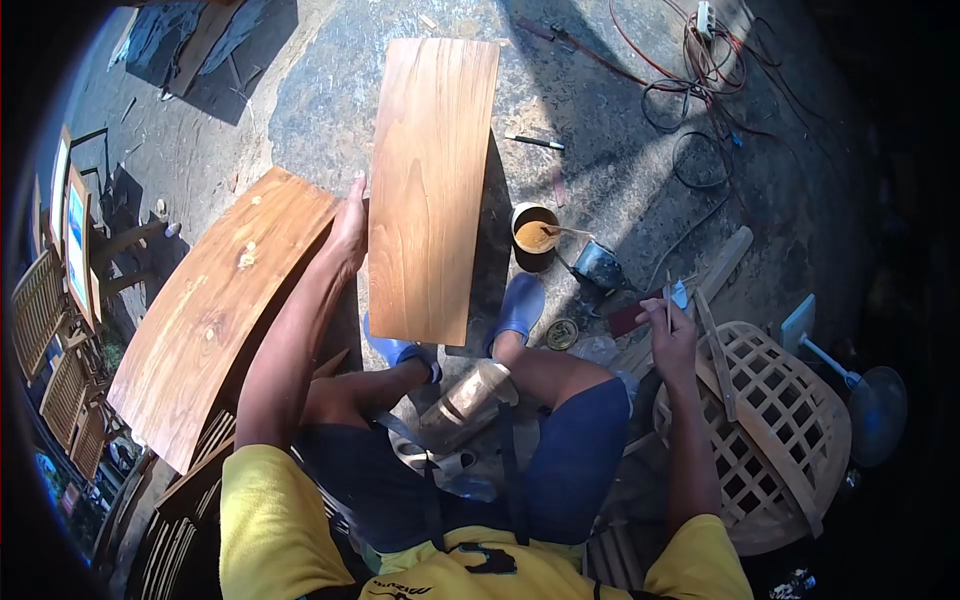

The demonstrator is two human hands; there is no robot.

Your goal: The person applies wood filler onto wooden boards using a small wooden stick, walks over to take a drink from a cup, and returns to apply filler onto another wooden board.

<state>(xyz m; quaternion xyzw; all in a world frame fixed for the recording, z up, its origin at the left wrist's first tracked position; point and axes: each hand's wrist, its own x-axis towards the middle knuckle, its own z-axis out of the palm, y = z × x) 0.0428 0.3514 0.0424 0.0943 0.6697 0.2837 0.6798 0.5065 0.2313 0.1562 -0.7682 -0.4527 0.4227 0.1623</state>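
Observation:
A long wooden board (432, 190) stands in front of me between my feet, its broad face toward me. My left hand (351, 222) grips its left edge, thumb side up. Off to the right, my right hand (672, 335) is closed on a thin light-coloured stick-like tool, with a dark red flat piece (630, 317) beside the fingers. Right of the board sits a can (534, 238) of orange-brown paste with a stick across its rim. A second wooden board (225, 310) with knots lies tilted at the left, near my left forearm.
Wooden lattice piece (775, 400) and wood strips lie at the right. Tangled cables (705, 80) are on the ground at the upper right. A dark container (598, 265), a pen (535, 141) and a round lid (562, 334) lie near the can. Wooden chairs (40, 310) stand at the left.

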